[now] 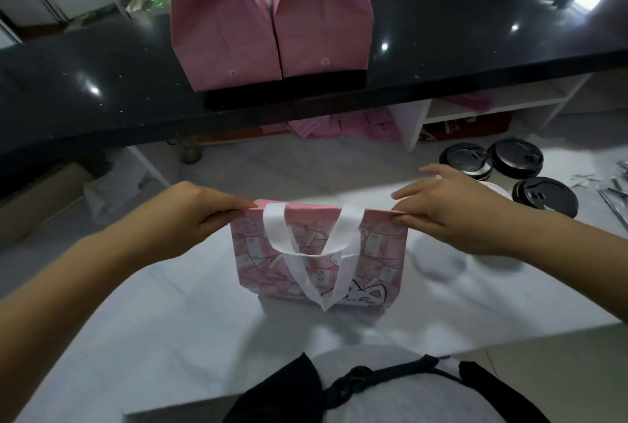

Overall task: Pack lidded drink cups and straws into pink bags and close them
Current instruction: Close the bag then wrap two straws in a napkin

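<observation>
A pink printed bag (377,252) with white ribbon handles (306,246) stands on the white table (170,314), its top edge pressed flat. My left hand (197,215) pinches the bag's top left corner. At the top right corner my right hand (448,212) pinches the edge between thumb and fingers, index finger stretched out. Both handles hang down the bag's near face. Three cups with black lids (516,156) stand at the right, just beyond my right hand. What is inside the bag is hidden.
Two closed pink bags (231,32) (323,21) stand side by side on the black counter (475,42) behind the table. Silvery wrapped straws (611,185) lie at the far right edge. Pink bags lie on shelves under the counter.
</observation>
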`<act>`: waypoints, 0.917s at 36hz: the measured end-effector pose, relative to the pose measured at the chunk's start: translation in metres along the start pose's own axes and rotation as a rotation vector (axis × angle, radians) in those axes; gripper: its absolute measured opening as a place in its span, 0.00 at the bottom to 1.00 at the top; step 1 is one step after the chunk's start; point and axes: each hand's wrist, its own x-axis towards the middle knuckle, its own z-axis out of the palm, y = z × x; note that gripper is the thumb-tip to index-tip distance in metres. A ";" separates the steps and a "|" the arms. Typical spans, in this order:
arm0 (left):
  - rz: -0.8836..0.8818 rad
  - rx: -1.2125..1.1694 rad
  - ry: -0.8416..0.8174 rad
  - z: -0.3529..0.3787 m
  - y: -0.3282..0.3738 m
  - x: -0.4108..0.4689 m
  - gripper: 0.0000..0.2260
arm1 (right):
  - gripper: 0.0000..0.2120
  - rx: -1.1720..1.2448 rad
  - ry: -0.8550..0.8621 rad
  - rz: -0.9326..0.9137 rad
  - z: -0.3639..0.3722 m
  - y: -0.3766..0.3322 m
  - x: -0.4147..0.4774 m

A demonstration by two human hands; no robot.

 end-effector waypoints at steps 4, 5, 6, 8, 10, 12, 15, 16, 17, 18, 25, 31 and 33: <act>0.026 0.041 -0.023 -0.003 0.003 0.002 0.16 | 0.39 -0.037 -0.028 0.021 -0.001 0.001 -0.005; 0.029 0.044 -0.021 -0.003 0.004 0.003 0.16 | 0.39 -0.044 -0.030 0.023 -0.002 0.001 -0.006; 0.035 0.044 -0.012 -0.004 0.003 0.003 0.16 | 0.39 -0.044 -0.029 0.028 -0.002 0.001 -0.007; 0.041 0.038 0.024 -0.005 0.003 0.002 0.15 | 0.38 -0.031 -0.020 0.040 -0.002 0.001 -0.010; 0.045 0.020 0.066 -0.006 0.003 0.002 0.14 | 0.38 -0.016 -0.015 0.049 -0.001 0.000 -0.011; 0.050 0.005 0.098 -0.005 0.003 0.004 0.14 | 0.37 -0.010 -0.015 0.058 0.001 -0.002 -0.012; 0.053 -0.011 0.104 -0.003 0.002 0.007 0.13 | 0.31 -0.009 -0.025 0.067 0.005 -0.005 -0.014; 0.057 -0.015 0.105 -0.002 0.001 0.007 0.13 | 0.30 -0.007 -0.025 0.070 0.005 -0.005 -0.015; 0.061 -0.018 0.106 -0.002 0.001 0.008 0.13 | 0.29 -0.003 -0.024 0.073 0.005 -0.005 -0.015; 0.065 -0.018 0.108 -0.002 0.000 0.009 0.13 | 0.28 0.003 -0.021 0.075 0.004 -0.005 -0.015; 0.075 -0.079 0.157 0.013 -0.006 0.005 0.18 | 0.25 0.367 0.196 0.262 0.008 -0.011 -0.018; 0.329 0.084 0.231 0.042 0.020 -0.003 0.42 | 0.16 0.981 0.663 0.637 0.054 -0.046 -0.023; 0.359 0.176 0.267 0.042 0.024 0.002 0.39 | 0.13 1.135 0.610 0.649 0.065 -0.059 -0.022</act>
